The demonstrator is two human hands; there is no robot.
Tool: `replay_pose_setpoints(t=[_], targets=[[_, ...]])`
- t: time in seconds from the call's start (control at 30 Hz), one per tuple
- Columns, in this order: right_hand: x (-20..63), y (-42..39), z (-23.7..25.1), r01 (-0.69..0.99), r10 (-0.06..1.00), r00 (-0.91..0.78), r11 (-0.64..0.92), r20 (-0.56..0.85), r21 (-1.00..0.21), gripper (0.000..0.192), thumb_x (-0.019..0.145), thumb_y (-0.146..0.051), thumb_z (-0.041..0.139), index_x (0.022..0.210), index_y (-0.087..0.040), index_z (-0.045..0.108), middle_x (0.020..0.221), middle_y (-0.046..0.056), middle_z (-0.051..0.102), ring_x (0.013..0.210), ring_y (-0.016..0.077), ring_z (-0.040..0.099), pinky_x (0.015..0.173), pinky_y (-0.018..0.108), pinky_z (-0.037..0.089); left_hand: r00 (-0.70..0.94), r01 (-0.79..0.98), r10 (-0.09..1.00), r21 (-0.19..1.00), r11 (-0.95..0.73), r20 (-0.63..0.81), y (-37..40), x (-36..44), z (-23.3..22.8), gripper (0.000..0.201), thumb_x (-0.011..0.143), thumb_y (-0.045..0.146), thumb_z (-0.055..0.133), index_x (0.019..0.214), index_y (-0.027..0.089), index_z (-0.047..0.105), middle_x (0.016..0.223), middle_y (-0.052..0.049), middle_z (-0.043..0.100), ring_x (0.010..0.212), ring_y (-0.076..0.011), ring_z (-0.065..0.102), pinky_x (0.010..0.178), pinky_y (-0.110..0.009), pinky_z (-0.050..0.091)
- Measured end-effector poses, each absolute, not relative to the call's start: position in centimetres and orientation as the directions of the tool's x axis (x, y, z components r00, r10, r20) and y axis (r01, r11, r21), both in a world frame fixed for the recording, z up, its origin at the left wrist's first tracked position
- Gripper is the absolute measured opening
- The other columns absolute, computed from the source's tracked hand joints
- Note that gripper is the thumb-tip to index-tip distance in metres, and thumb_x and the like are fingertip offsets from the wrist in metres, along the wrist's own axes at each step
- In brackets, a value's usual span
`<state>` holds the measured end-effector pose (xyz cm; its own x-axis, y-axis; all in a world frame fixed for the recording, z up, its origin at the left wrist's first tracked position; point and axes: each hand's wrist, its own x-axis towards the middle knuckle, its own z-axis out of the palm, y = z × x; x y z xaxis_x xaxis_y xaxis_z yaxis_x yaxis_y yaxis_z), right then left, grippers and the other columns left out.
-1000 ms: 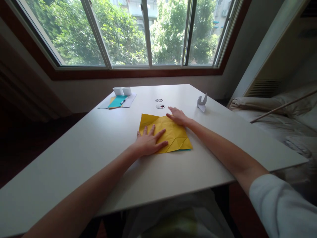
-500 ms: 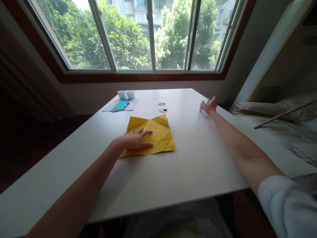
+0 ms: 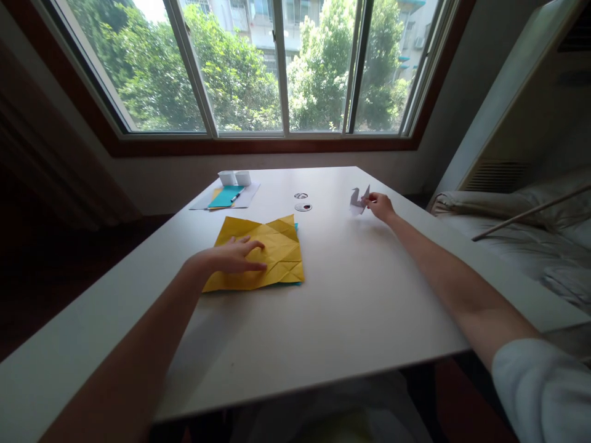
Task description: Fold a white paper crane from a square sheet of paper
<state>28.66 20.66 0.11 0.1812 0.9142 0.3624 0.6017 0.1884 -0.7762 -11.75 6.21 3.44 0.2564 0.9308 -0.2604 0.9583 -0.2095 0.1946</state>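
We see a smooth, matte white tabletop (image 3: 351, 307), its near edge closest to us, with both bare forearms reaching out over it; the right arm wears a pale sleeve pushed up above the elbow. Nearest us, toward the left half of the tabletop, lies a square sheet of yellow paper (image 3: 277, 255), flat but marked all over with a grid of fold creases, its far edge slightly lifted into shallow peaks. A thin strip of teal paper peeks out beneath its right and near edges. Our left hand (image 3: 231, 257) rests palm down on the sheet's left part, fingers relaxed and spread, pressing rather than gripping.

Farther away, near the right edge of the tabletop, our right hand (image 3: 381, 206) pinches a small folded figure of white paper (image 3: 357, 199) between thumb and fingertips; the figure has sharp points standing upward, and we cannot tell whether its base touches the surface. The arm behind it is stretched almost straight.

Between the two hands, toward the far edge, sit two small round discs (image 3: 302, 202), one behind the other. At the far left corner lie white sheets (image 3: 244, 197) with a teal card (image 3: 225, 196) and a dark pen on top, and two little white boxy cups (image 3: 234, 178) behind them
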Motion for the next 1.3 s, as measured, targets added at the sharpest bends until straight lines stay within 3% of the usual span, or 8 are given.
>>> replay_pose_setpoints(t=[0.17,0.3,0.37,0.5,0.7,0.87,1.07,1.3], targets=[[22.7,16.3,0.4,0.411,0.945,-0.006,0.301,0.328,-0.861,0.022,0.076,-0.033,0.058,0.088,-0.015,0.064,0.083,0.005,0.068,0.067,0.0108,0.06,0.061,0.024,0.048,0.357,0.862,0.923,0.331,-0.384,0.141,5.5,-9.0,4.0,0.055,0.076,0.058,0.048,0.113,0.019,0.057,0.118,-0.011,0.058,0.109,-0.0284,0.051,0.091,-0.039,0.039],[18.9,11.0,0.7,0.017,0.934,-0.226,0.287,0.276,-0.958,0.025,0.068,-0.036,0.069,0.082,-0.016,0.065,0.079,0.003,0.067,0.064,0.0103,0.059,0.061,0.024,0.049,0.37,0.714,0.927,0.621,-0.324,0.058,4.0,-5.5,4.1,0.054,0.069,0.055,0.059,0.104,0.014,0.063,0.093,-0.01,0.067,0.083,-0.0237,0.062,0.071,-0.032,0.048],[17.8,8.5,0.9,-0.019,0.91,-0.283,0.311,0.303,-0.95,0.028,0.066,-0.037,0.071,0.084,-0.016,0.066,0.078,0.003,0.067,0.065,0.0113,0.06,0.06,0.025,0.049,0.398,0.645,0.916,0.698,-0.31,0.039,3.4,-4.1,3.9,0.051,0.066,0.053,0.064,0.098,0.013,0.065,0.086,-0.009,0.068,0.077,-0.0226,0.062,0.067,-0.03,0.048],[16.9,5.6,1.1,-0.015,0.843,-0.375,0.411,0.386,-0.911,0.026,0.067,-0.038,0.07,0.08,-0.016,0.065,0.075,0.003,0.066,0.067,0.0132,0.06,0.063,0.028,0.05,0.466,0.41,0.868,0.827,-0.385,0.173,3.3,-2.7,3.1,0.037,0.064,0.043,0.07,0.088,0.014,0.068,0.084,-0.005,0.068,0.079,-0.0214,0.062,0.069,-0.029,0.048],[17.1,5.3,0.8,0.03,0.806,-0.36,0.514,0.47,-0.857,0.026,0.076,-0.041,0.061,0.088,-0.018,0.062,0.082,0.003,0.063,0.073,0.014,0.059,0.067,0.029,0.05,0.345,0.29,0.91,0.896,-0.335,0.229,3.6,-2.3,2.4,0.03,0.064,0.034,0.07,0.087,0.014,0.07,0.083,-0.004,0.069,0.08,-0.0217,0.062,0.073,-0.031,0.048],[17.2,5.0,0.8,0.05,0.822,-0.382,0.474,0.422,-0.879,0.057,0.067,-0.042,0.07,0.117,-0.025,0.048,0.105,0.005,0.056,0.074,0.0123,0.057,0.062,0.026,0.05,0.261,0.22,0.948,0.945,-0.241,0.181,3.2,-2.1,2.5,0.026,0.062,0.035,0.071,0.077,0.014,0.071,0.069,-0.002,0.067,0.066,-0.0179,0.06,0.063,-0.026,0.045],[16.4,4.7,0.7,0.034,0.859,-0.391,0.373,0.331,-0.927,0.034,0.064,-0.044,0.071,0.082,-0.015,0.064,0.076,0.003,0.064,0.066,0.0128,0.055,0.06,0.027,0.047,0.323,0.251,0.938,0.945,-0.21,0.123,3.0,-1.6,2.2,0.022,0.062,0.033,0.072,0.07,0.013,0.071,0.061,0.0,0.063,0.056,-0.0132,0.056,0.053,-0.021,0.04],[17.0,6.1,0.4,-0.097,0.928,-0.303,0.199,0.219,-0.975,0.036,0.061,-0.044,0.073,0.079,-0.014,0.067,0.069,0.001,0.063,0.056,0.0081,0.049,0.052,0.023,0.041,0.311,0.129,0.948,0.985,-0.111,0.067,2.7,-1.6,2.2,0.028,0.067,0.038,0.071,0.08,0.013,0.069,0.074,-0.005,0.067,0.061,-0.0123,0.059,0.058,-0.022,0.046]])
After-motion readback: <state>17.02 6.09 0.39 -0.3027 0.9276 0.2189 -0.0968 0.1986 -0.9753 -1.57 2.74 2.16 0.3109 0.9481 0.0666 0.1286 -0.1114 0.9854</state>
